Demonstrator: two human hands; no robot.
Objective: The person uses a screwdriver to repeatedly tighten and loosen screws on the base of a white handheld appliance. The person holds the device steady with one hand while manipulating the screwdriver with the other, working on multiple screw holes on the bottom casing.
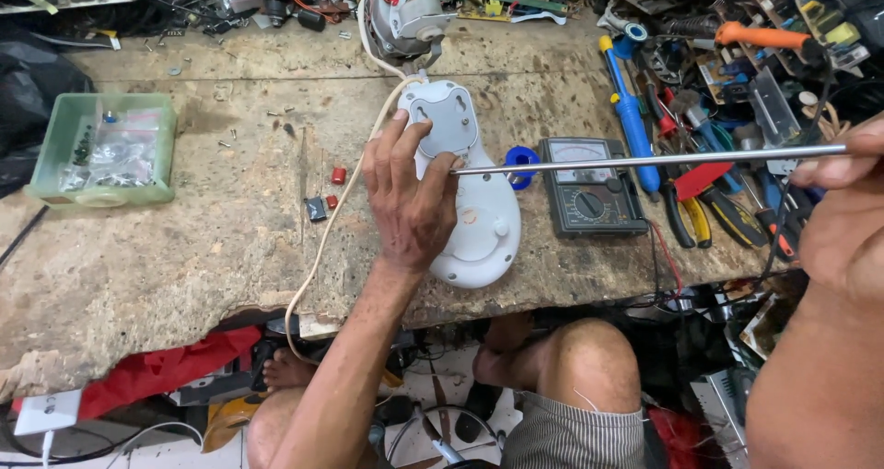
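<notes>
A worn wooden workbench, its top scarred and chipped along the near edge, filled the head view, with a person seated at it, bare knees showing below. At its middle lay a white plastic fan housing, pear-shaped and flat on the wood, its narrow end pointing toward a grey electric motor at the far edge. The left hand rested palm-down on the housing's left side, fingers spread slightly apart and pressing it to the bench, the thumb lying across toward the middle. A long thin metal rod ran almost level from the right hand to the housing, its tip touching the plastic just beside the left thumb. The right hand's fingers were closed together around the rod's far end at the picture's right edge. A white power cord trailed from the motor past the left hand and over the bench's near edge. Just right of the housing sat a black analogue multimeter, under the rod, with a small blue ring between the two. A heap of pliers and screwdrivers crowded the right side. A green plastic tray of small parts stood well apart at the left. Two small red caps lay near the cord.
</notes>
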